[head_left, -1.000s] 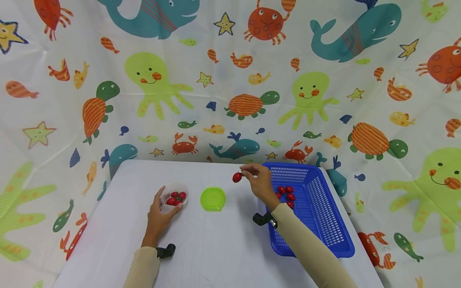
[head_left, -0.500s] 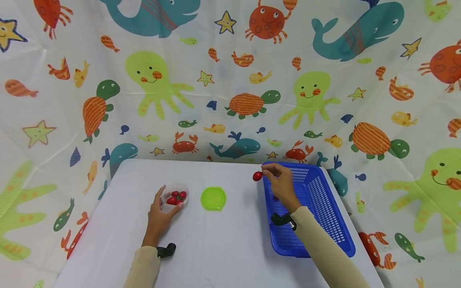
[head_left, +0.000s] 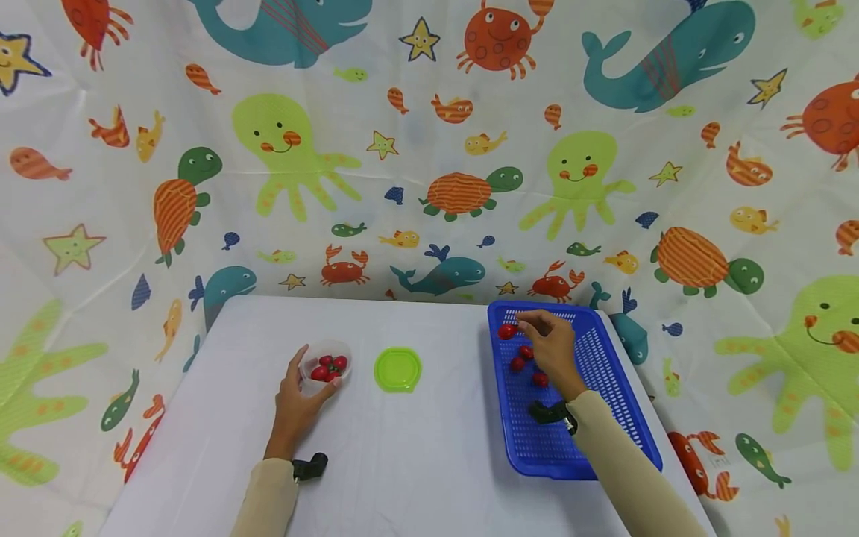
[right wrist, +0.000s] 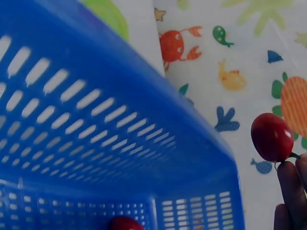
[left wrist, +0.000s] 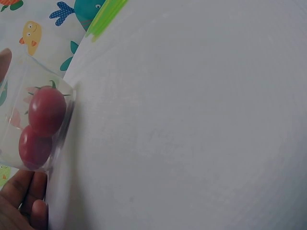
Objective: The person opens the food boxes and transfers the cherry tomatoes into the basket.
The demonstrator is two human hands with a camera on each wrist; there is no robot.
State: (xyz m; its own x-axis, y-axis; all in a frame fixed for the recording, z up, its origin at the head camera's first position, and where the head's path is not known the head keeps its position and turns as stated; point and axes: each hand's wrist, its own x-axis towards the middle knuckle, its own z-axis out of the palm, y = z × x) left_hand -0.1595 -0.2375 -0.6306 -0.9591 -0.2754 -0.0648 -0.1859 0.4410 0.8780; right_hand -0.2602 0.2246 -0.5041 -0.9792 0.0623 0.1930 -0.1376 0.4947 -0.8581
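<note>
Between its fingertips the right hand (head_left: 552,350) pinches a small red tomato (head_left: 507,331) by the stem, over the far left part of the blue basket (head_left: 513,447). Several more red tomatoes lie in the basket, partly behind the hand. In the right wrist view the pinched tomato (right wrist: 272,137) hangs beyond the basket wall (right wrist: 192,124). The left hand (head_left: 297,406) grips a clear round cup (head_left: 329,347) from its near left side, and several tomatoes (head_left: 322,374) are inside. Two of these tomatoes (left wrist: 47,111) show through the cup wall in the left wrist view.
A green lid (head_left: 397,370) lies on the white table (head_left: 403,462) between the cup and the basket. Behind the table and at its sides hangs a cloth (head_left: 416,164) printed with sea animals.
Holding the tomato, the right hand has moved right, from above the table to above the basket. The left hand and the cup have stayed in place.
</note>
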